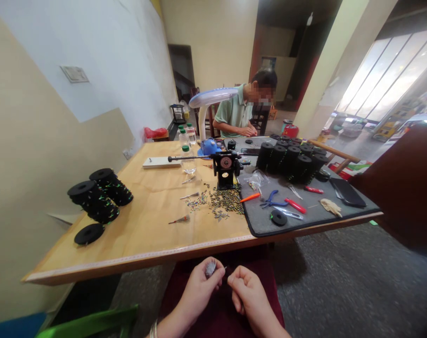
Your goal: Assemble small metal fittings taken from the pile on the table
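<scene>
head view: the left hand [198, 293] curls its fingers around a small silvery bristly tuft [210, 268], held up over a dark maroon cloth [218, 303] on the lap, below the table edge. the right hand [250, 295] is closed just beside it, thumb and fingers pinched together; a thin bright tip [225, 267] shows between the hands, but whether the right hand grips it is hard to tell. the tuft looks very light and springy, its fine strands easily bent, so its base seems the place to hold it, not its tips. beyond stands a plywood table [139, 234], strewn with loose beads [225, 202].
</scene>
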Demonstrator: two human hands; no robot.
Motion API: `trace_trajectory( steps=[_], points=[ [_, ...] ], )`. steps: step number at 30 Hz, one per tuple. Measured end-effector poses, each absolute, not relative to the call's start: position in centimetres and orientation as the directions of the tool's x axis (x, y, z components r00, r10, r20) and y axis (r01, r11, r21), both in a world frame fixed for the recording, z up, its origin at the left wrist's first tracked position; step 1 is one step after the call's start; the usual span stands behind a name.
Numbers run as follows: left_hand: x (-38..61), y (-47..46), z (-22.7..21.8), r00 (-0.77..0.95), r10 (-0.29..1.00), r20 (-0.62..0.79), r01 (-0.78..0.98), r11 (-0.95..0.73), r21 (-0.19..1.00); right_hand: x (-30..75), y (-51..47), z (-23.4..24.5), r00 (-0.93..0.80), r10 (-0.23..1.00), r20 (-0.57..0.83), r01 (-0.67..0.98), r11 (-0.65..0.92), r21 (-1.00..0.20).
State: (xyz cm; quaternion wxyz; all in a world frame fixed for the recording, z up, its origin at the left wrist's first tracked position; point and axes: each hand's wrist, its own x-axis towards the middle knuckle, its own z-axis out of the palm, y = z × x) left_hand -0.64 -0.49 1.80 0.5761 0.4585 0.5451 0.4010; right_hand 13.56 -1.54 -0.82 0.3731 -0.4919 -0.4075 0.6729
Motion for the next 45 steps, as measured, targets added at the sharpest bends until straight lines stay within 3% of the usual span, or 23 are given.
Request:
trace_trajectory(
  steps=[22, 33, 45],
  points=[
    [-0.6, -0.8, 1.9, 0.091, 0.973, -0.214, 0.153, 0.199, 0.968, 13.6, -1.4, -1.1, -0.201, 0.916, -0.347, -0.139, -0.377, -0.916],
    [-0.7, -1.1, 1.1, 0.120, 0.986, -0.115, 0.259, 0.080, 0.962, 13.5, -1.1, -1.2, -0.206, 0.918, -0.339, -0.116, -0.367, -0.923],
    [-0.5, -1.0, 2.0, 0.148, 0.968, -0.204, 0.241, 0.165, 0.956, 13.9, -0.8, -1.2, -0.135, 0.948, -0.290, -0.182, -0.311, -0.933]
  ],
)
